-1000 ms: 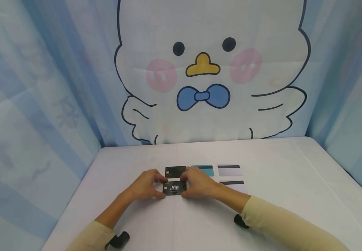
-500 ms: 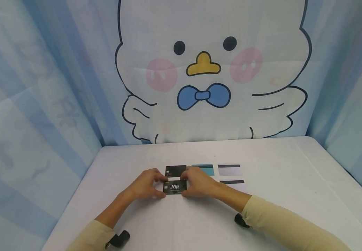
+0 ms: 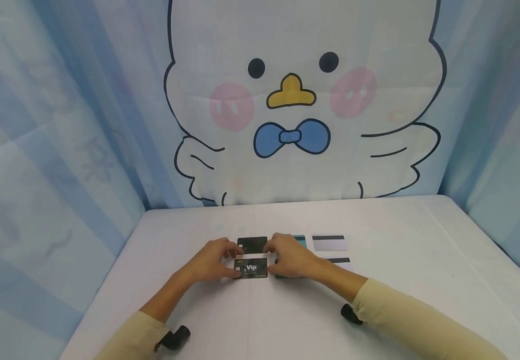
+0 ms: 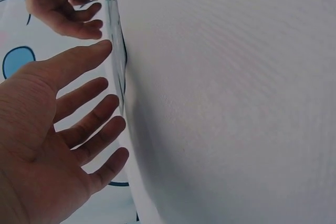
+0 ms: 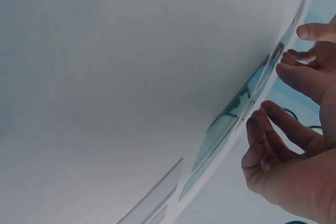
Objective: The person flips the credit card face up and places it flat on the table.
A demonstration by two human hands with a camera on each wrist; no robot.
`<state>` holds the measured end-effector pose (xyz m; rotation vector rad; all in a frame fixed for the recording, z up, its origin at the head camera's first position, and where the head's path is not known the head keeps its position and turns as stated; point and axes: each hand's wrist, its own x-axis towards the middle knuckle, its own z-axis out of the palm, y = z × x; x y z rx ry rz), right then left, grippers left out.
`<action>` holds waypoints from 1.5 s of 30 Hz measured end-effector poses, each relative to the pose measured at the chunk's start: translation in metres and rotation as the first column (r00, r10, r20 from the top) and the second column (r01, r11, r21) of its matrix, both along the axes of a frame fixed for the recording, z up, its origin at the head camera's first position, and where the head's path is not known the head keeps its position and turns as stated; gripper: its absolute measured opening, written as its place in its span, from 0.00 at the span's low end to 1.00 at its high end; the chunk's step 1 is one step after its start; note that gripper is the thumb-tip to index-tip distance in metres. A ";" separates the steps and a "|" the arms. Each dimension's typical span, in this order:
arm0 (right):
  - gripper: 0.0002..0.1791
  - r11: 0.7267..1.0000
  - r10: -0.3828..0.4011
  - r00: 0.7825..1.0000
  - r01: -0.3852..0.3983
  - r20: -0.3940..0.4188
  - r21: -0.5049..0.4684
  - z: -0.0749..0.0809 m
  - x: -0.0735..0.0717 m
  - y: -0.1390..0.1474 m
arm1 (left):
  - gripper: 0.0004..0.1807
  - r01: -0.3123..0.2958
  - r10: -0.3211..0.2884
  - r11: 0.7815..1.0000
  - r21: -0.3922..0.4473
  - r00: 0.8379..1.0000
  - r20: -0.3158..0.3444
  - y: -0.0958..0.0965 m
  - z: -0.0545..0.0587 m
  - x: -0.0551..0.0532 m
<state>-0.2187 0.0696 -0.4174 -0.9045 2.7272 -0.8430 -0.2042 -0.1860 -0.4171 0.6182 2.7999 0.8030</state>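
A dark card printed "Vip" (image 3: 250,268) lies flat on the white table, directly in front of a plain dark card (image 3: 251,245). My left hand (image 3: 212,259) hovers at the left side of both, thumb close to the Vip card's left edge; contact cannot be told from the head view. In the left wrist view its fingers (image 4: 89,124) are spread and hold nothing. At the right side is my right hand (image 3: 293,257), fingers loosely bent around nothing. It partly covers a teal card (image 3: 302,240) and another dark-edged card (image 3: 282,276).
Two pale cards with dark stripes lie to the right, a back one (image 3: 329,243) and a front one (image 3: 343,266) partly behind the right forearm. The white table (image 3: 404,240) ends at a curtain (image 3: 291,180) with a cartoon bird.
Both hands have come off the Vip card's corners. The right hand has shifted slightly right and up, baring an edge of the card below it. The Vip card stays put.
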 end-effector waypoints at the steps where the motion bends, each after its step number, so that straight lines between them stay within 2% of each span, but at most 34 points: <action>1: 0.23 1.000 -0.007 1.000 0.007 -0.002 0.001 0.000 -0.001 0.001 | 0.25 -0.002 0.002 1.000 0.001 1.000 -0.003 0.001 0.000 -0.001; 9: 0.21 0.998 -0.061 0.998 0.061 -0.018 0.017 0.003 -0.009 0.015 | 0.25 -0.007 0.007 1.000 0.003 1.000 -0.009 0.015 0.001 -0.009; 20: 0.21 0.986 -0.145 0.988 0.149 -0.057 0.071 0.006 -0.019 0.036 | 0.23 0.047 -0.046 0.998 0.041 0.998 -0.033 0.033 0.001 -0.023; 28: 0.21 0.983 -0.161 0.985 0.165 -0.057 0.081 0.005 -0.024 0.046 | 0.23 0.070 -0.068 0.997 0.044 0.997 -0.027 0.044 0.001 -0.033; 39: 0.23 0.973 -0.177 0.982 0.184 -0.061 0.139 0.006 -0.032 0.057 | 0.26 0.046 -0.046 0.999 0.013 0.999 -0.018 0.060 -0.002 -0.044; 45: 0.25 0.968 -0.183 0.983 0.186 -0.032 0.169 0.007 -0.036 0.063 | 0.28 0.047 -0.047 0.999 0.006 0.999 0.002 0.071 -0.003 -0.052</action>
